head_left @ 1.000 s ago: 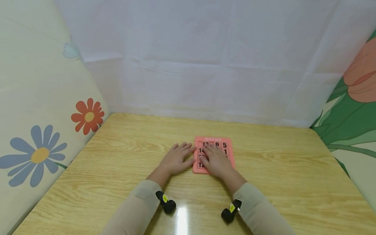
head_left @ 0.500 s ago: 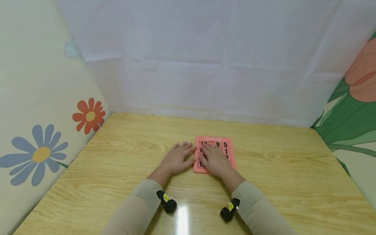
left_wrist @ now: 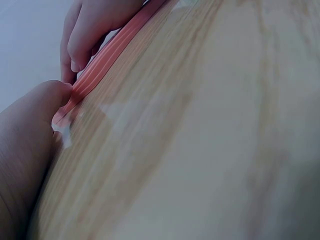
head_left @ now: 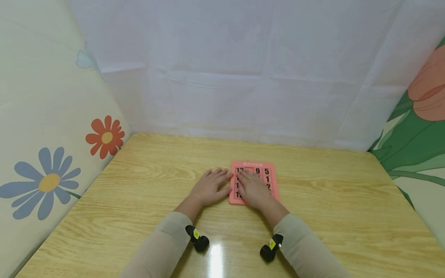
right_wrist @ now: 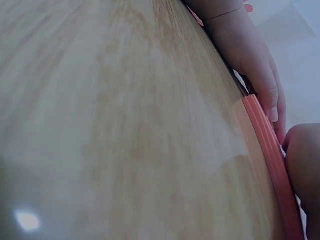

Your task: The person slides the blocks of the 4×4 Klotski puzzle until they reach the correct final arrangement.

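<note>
A pink sliding number puzzle (head_left: 274, 189) lies flat on the table, its black-numbered tiles partly covered. Over its left and middle part is my right hand (head_left: 255, 190), fingers extended onto the tiles near the top row. A gap without a tile shows beside those fingertips, between 13 and 9. Along the puzzle's left side lies my left hand (head_left: 207, 188), fingers spread, index and thumb tips at the frame's edge. In the left wrist view the left thumb (left_wrist: 42, 100) meets the pink frame (left_wrist: 107, 57); the right wrist view shows the right hand (right_wrist: 306, 165) above the frame's edge.
The wood-grain table (head_left: 139, 185) extends around the puzzle on all sides. A white cloth (head_left: 222, 77) hangs behind it, and flower-patterned panels (head_left: 48, 116) flank both sides. Black wrist cameras (head_left: 199, 241) sit on both sleeves.
My right hand has shifted slightly left, its thumb drawn closer to the fingers. Tile 13 sits a little further left in the top row. My left hand stays at the puzzle's edge.
</note>
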{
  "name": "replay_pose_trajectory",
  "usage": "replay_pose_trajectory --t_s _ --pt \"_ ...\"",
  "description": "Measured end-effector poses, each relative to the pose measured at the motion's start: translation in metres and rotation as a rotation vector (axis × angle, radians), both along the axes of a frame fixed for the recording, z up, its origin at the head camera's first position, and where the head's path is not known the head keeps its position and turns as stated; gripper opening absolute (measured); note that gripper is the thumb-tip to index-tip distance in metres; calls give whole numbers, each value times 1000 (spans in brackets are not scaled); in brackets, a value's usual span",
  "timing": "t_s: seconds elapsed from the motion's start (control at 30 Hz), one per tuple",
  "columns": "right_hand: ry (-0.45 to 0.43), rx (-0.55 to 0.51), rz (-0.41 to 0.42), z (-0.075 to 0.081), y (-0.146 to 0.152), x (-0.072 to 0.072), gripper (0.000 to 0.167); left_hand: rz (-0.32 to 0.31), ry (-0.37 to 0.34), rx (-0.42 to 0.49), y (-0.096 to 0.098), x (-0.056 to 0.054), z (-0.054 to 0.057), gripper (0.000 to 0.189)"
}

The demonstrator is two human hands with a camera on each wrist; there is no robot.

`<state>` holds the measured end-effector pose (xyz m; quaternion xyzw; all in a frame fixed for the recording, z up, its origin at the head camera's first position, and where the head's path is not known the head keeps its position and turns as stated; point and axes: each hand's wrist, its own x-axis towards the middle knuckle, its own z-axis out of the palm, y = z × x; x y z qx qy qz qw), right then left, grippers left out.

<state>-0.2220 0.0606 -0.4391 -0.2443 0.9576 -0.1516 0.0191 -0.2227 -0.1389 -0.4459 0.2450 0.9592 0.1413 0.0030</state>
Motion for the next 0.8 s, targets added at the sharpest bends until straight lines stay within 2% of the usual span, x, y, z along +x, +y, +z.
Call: replay_pose_trajectory --t_s 0.23,0.47,0.63,0.8 --pt "5 10 2 -2 -1 -1 49 8 -13 -3 -1 -2 -3 59" --pt "4 -53 5 -2 2 1 51 8 -18 -3 -1 -1 -3 60" --pt "-1 -77 -47 -3 11 4 53 6 -13 -1 -1 -2 -4 60" --pt "10 -66 -140 -5 22 6 53 5 -2 8 -1 -2 -4 60"
